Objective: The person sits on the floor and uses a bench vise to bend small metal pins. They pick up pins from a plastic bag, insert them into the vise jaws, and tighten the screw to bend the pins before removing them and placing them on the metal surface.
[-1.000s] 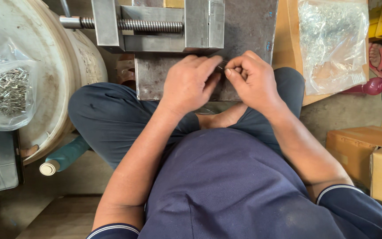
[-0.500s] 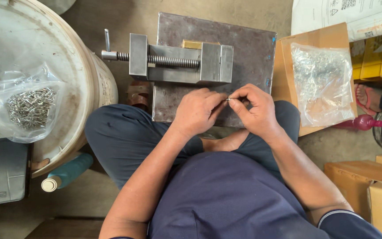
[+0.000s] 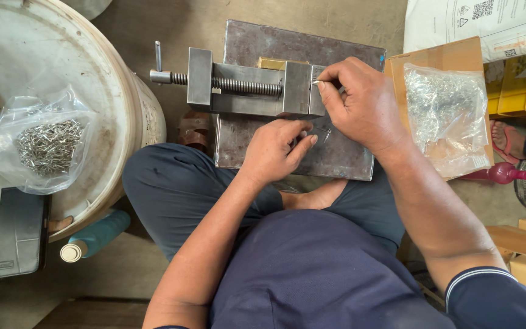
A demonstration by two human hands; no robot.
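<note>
Right hand (image 3: 366, 106) pinches a small metal piece (image 3: 316, 82) at the vise (image 3: 251, 90) – fingers together; left hand (image 3: 275, 149), fingers curled, rests on the steel plate (image 3: 299, 45).

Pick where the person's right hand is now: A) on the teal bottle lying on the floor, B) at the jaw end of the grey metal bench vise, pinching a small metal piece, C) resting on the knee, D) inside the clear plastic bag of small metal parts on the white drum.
B: the right hand pinches a small metal piece against the jaw end of the grey metal bench vise.
</note>
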